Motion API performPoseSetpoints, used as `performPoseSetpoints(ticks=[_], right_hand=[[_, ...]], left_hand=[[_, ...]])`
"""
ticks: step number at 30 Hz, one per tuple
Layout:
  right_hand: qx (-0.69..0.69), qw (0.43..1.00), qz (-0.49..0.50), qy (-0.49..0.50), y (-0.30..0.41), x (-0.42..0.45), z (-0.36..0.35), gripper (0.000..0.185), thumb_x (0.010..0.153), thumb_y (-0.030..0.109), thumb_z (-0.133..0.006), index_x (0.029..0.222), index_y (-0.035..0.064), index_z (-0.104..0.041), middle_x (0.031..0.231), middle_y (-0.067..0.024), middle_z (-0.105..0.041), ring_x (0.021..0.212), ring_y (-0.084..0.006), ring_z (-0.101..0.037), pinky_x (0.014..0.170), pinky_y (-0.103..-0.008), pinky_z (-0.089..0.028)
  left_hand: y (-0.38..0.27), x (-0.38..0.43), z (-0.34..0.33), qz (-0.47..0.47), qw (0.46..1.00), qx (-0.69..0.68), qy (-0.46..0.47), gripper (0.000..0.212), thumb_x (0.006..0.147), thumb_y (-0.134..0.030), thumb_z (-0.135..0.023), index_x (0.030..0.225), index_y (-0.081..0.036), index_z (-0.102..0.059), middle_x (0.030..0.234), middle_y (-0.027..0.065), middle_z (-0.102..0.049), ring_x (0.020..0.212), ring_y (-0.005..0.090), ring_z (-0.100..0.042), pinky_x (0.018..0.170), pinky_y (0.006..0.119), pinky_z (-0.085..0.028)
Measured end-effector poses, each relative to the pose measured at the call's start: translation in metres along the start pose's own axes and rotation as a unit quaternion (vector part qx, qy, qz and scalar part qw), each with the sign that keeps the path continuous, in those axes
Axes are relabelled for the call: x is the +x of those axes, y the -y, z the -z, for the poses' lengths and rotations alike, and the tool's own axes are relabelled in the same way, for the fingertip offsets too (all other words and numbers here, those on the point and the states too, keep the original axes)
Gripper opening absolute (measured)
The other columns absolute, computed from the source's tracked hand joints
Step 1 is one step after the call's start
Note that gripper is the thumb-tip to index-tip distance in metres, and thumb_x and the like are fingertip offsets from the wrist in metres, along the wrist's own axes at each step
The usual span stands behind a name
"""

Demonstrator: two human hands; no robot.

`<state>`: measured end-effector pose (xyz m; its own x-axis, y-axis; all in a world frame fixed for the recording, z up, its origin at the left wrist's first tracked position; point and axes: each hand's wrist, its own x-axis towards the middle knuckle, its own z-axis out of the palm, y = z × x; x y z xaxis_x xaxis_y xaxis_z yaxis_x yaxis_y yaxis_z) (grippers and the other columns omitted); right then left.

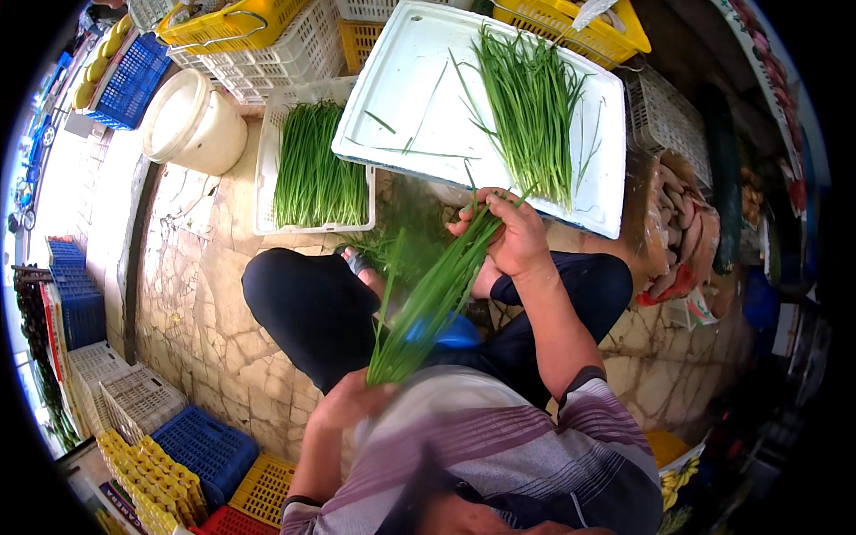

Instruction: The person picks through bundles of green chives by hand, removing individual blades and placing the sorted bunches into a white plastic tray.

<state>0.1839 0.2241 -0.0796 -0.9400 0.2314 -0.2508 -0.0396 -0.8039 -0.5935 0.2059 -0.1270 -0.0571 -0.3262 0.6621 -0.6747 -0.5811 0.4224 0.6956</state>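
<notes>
A bunch of long green garlic chives [431, 301] stretches slantwise across my lap between both hands. My right hand [511, 231] grips its upper end, near the front edge of a white foam lid [414, 87]. Against my belly, my left hand [354, 401] closes around the lower end. On the lid's right half lies a larger heap of chives [531, 114], with a few loose blades to its left. A white plastic crate [264, 180] beside the lid holds tidy rows of chives [321, 167]. Loose trimmings [414, 227] lie on the floor between my feet.
A white bucket [194, 124] and stacked white crates [274, 50] stand at upper left. To the right, an open bag of sweet potatoes [679, 207] sits by a dark green winter melon [722, 174]. Blue crates [204, 448] and yellow egg trays [150, 478] are at lower left.
</notes>
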Motion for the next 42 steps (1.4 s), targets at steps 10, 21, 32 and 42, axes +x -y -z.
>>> performPoseSetpoints(ticks=[10,21,32,42], right_hand=[[-0.098,0.991,0.059,-0.072,-0.006,0.007,-0.005,0.017,0.088,0.002,-0.066,0.104,0.0002,-0.059,0.081,-0.0104,-0.065,0.075,-0.0236,-0.068,0.087,-0.045,-0.056],[-0.158,0.952,0.169,-0.2,0.003,0.019,0.023,0.008,0.091,0.001,-0.06,0.099,0.0012,-0.057,0.082,-0.0105,-0.063,0.07,-0.019,-0.063,0.077,-0.0367,-0.056],[-0.435,0.888,0.007,-0.151,-0.051,-0.026,0.06,0.005,0.092,0.004,-0.059,0.094,-0.0007,-0.06,0.078,-0.0013,-0.062,0.068,-0.0097,-0.058,0.065,-0.0226,-0.046],[-0.567,0.804,-0.121,-0.13,-0.095,-0.043,0.102,0.009,0.092,0.005,-0.06,0.084,0.0004,-0.06,0.075,0.0009,-0.055,0.069,-0.0065,-0.05,0.062,-0.0235,-0.04]], left_hand=[[0.007,-0.004,-0.001,0.009,0.999,-0.027,0.014,0.013,0.099,-0.016,-0.059,0.102,-0.004,-0.063,0.072,-0.0074,-0.048,0.063,0.0038,-0.042,0.054,0.022,-0.034],[-0.016,-0.034,0.04,0.003,0.998,0.047,0.048,0.036,0.097,-0.018,-0.059,0.13,-0.002,-0.056,0.114,0.0059,-0.064,0.102,0.0142,-0.056,0.088,0.031,-0.048],[-0.091,0.008,0.147,-0.275,0.926,-0.061,-0.25,0.019,0.096,-0.019,-0.06,0.086,-0.003,-0.059,0.061,0.0032,-0.054,0.049,0.0121,-0.05,0.047,0.026,-0.042],[-0.114,0.254,0.238,-0.146,0.955,0.008,-0.257,0.021,0.097,-0.024,-0.06,0.089,-0.005,-0.06,0.068,0.0021,-0.055,0.058,0.0111,-0.051,0.052,0.025,-0.045]])
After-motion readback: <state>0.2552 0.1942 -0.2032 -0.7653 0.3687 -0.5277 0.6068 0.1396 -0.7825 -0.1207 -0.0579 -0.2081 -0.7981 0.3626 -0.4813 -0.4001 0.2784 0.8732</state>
